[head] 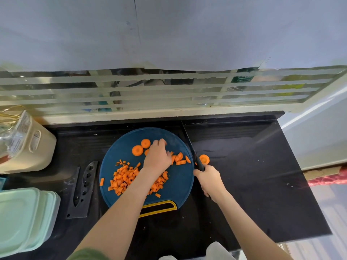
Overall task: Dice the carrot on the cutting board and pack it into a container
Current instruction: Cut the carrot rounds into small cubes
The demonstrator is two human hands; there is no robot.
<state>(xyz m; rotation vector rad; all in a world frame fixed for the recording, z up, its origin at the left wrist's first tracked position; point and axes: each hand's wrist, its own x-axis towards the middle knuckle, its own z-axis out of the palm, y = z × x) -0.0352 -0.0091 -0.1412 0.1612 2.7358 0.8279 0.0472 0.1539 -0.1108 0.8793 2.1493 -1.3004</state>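
1. A black counter [253, 184] carries everything
2. Stacked mint-green containers [22, 218] sit at its left edge, with a cream bin [37, 147] behind them
3. A round blue cutting board [180, 184] lies mid-counter
4. A black knife sheath [82, 188] lies between containers and board
5. The left forearm crosses the heap of diced carrot [124, 179], hiding part of it
6. The left hand [156, 156] covers some carrot rounds [138, 150] at the board's far side; whether it grips one cannot be told
7. The right hand [208, 178] grips the knife [200, 165] handle just off the board's right rim, blade pointing away, beside a stray round [204, 159] on the counter
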